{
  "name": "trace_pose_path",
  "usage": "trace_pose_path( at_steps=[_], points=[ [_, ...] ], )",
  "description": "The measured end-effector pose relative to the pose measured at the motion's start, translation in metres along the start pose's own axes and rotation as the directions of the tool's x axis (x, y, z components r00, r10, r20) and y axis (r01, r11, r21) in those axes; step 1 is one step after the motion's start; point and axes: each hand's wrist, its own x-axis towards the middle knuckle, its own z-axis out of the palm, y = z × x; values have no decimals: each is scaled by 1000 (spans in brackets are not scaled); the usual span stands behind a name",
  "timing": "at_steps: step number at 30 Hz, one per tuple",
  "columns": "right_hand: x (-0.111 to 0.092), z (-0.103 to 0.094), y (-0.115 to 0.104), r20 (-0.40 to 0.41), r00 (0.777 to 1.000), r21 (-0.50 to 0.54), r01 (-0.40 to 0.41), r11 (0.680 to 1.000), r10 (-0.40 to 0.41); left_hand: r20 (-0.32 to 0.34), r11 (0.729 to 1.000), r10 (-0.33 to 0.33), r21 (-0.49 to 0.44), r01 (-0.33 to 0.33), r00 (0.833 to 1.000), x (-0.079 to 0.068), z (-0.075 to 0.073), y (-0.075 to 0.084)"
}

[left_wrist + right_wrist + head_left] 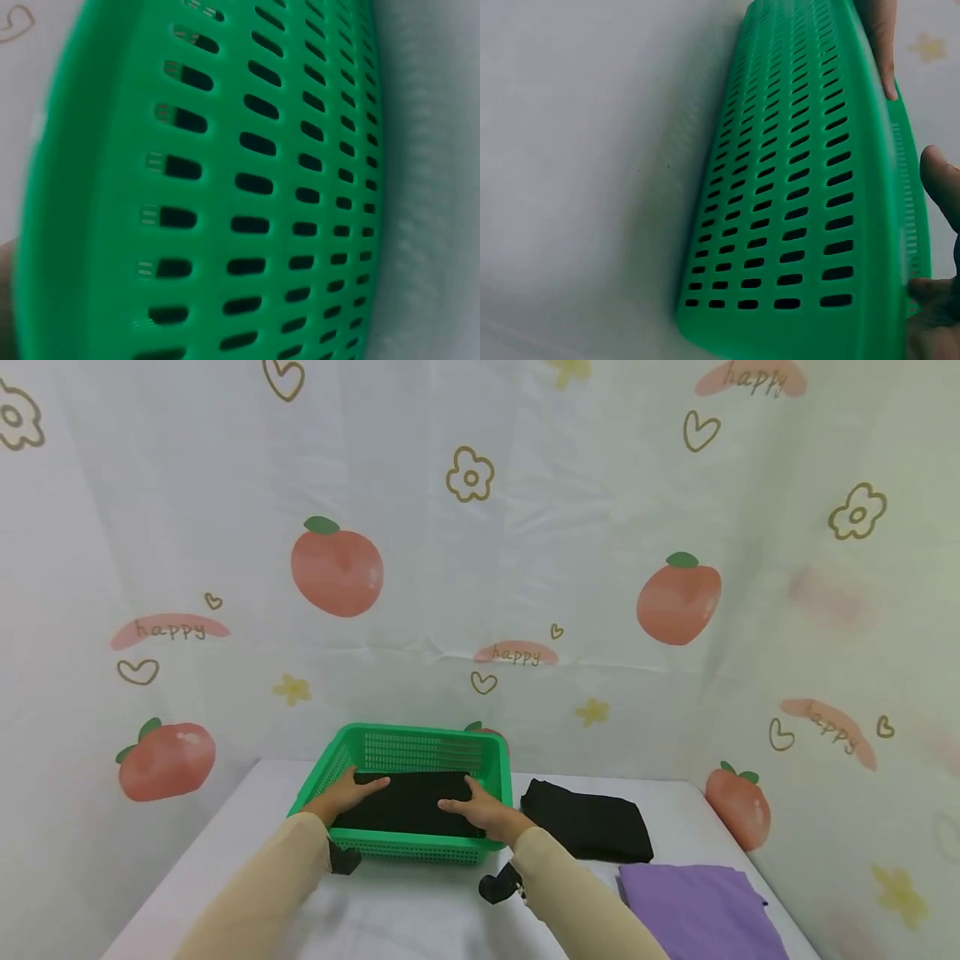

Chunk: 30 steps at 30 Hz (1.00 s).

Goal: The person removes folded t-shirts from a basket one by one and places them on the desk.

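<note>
A green plastic basket (408, 842) with slotted walls stands at the back of the table. Inside it lies a folded black cloth (416, 802). My left hand (348, 795) reaches over the near left side of the basket, its thumb over the cloth's left part. At the cloth's right end is my right hand (489, 812), thumb pointing inward and fingers stretched forward. In the right wrist view, the right thumb (939, 184) stands apart from the other fingers. The left wrist view shows mostly the basket wall (217, 202); the left hand barely appears there.
Right of the basket lies another folded black cloth (588, 822). Nearer the front right is a purple cloth (701, 910). The white table (420, 910) meets a printed curtain (480, 568) behind and along the sides.
</note>
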Motion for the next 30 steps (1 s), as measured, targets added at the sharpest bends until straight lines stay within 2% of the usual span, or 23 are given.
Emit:
trace_pose_path(
  at_steps=[6,13,17,22,25,30],
  points=[
    [9,7,6,-37,999,13,-10,1000,11,11,1000,-8,-1,8,1000,2,4,-3],
    [11,9,8,-48,997,37,-65,997,67,17,999,10,35,-11,1000,8,7,-6],
    [14,10,8,-59,995,41,-79,996,82,0,998,1,64,-1,1000,9,8,-6],
    [19,12,10,-84,991,32,-101,994,103,25,997,-21,80,19,999,8,9,-6],
    [23,12,10,-87,991,47,-100,994,104,32,995,-28,91,25,999,9,9,-7],
    [30,13,12,-133,988,89,-67,994,79,-5,989,-7,149,8,1000,12,6,-8]
  ],
)
